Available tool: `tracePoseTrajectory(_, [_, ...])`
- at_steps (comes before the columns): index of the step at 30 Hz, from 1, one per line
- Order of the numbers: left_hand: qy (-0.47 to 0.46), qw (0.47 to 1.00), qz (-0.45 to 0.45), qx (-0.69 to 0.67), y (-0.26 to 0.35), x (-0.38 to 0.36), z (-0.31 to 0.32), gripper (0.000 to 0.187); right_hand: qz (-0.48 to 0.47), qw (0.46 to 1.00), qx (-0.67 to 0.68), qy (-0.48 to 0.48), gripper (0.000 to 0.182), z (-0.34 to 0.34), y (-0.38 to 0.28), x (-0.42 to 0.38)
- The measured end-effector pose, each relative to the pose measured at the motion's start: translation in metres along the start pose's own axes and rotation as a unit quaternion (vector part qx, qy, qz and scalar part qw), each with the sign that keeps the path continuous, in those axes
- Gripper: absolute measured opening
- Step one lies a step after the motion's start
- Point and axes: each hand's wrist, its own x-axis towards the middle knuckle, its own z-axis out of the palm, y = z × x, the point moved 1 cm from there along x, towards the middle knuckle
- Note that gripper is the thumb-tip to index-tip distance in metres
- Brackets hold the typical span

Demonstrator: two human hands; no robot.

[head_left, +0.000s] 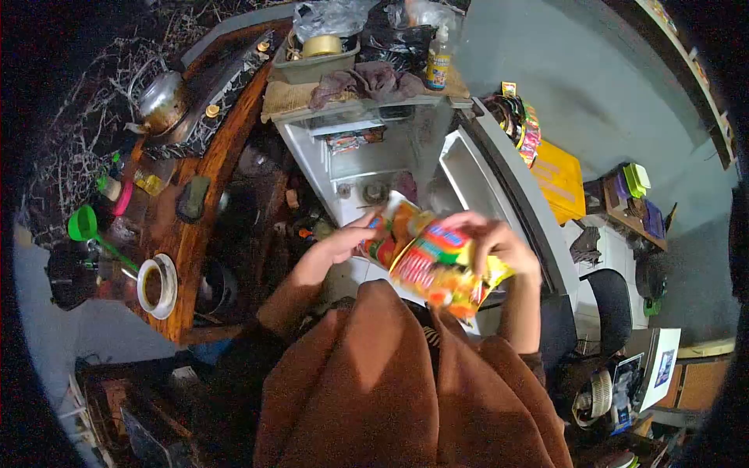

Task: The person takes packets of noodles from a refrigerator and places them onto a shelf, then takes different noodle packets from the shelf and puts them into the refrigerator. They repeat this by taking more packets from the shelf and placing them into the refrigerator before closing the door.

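Observation:
Two brightly printed instant noodle packets are in my hands in front of my chest. My left hand (351, 238) has its fingers closed on the edge of the left packet (404, 221), which lies partly behind the other. My right hand (499, 243) grips the top of the nearer red, green and yellow packet (437, 269), slightly blurred. Just beyond my hands stands an open fridge (335, 168), its door (488, 183) swung to the right. Inside, a few packets (355, 139) rest on the upper shelf, and small jars (374, 191) stand lower down.
On the fridge top are a grey basin (312, 69), a crumpled cloth (367, 82) and a yellow-labelled bottle (438, 62). A wooden counter (207, 203) at left holds a kettle (162, 103), a white bowl (158, 287) and a green ladle (83, 225). A yellow box (560, 183) stands right of the door.

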Motion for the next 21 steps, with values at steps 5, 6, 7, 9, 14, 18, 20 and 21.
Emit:
tracePoseTrajectory(5, [-0.141, 0.979, -0.15, -0.012, -0.021, 0.013, 0.011, 0.053, 0.087, 0.968, 0.087, -0.219, 0.013, -0.012, 0.05, 0.046])
tracePoseTrajectory(6, [-0.155, 0.973, -0.162, -0.053, -0.029, 0.016, 0.007, 0.053, 0.075, 0.966, 0.12, -0.218, 0.012, -0.01, 0.057, 0.052])
tracePoseTrajectory(7, [-0.169, 0.969, -0.157, -0.089, -0.037, 0.016, 0.004, 0.053, 0.073, 0.965, 0.124, -0.221, 0.012, -0.01, 0.065, 0.056])
tracePoseTrajectory(9, [-0.212, 0.956, -0.117, -0.164, -0.051, 0.014, -0.008, 0.055, 0.066, 0.972, 0.084, -0.211, 0.012, -0.011, 0.079, 0.062])
tracePoseTrajectory(14, [-0.306, 0.909, -0.031, -0.282, -0.079, 0.014, -0.039, 0.059, 0.113, 0.961, -0.058, 0.246, 0.026, -0.025, 0.126, 0.046])
tracePoseTrajectory(18, [-0.171, 0.957, -0.09, -0.215, -0.071, 0.014, -0.056, 0.056, 0.428, 0.836, 0.232, 0.252, 0.056, -0.012, 0.107, 0.029])
tracePoseTrajectory(20, [-0.094, 0.972, -0.136, -0.168, -0.062, 0.017, -0.065, 0.053, 0.506, 0.848, 0.123, 0.102, 0.052, -0.011, 0.123, 0.029])
tracePoseTrajectory(21, [-0.099, 0.971, -0.139, -0.169, -0.055, 0.022, -0.069, 0.053, 0.434, 0.871, 0.222, 0.06, 0.051, -0.002, 0.138, 0.029])
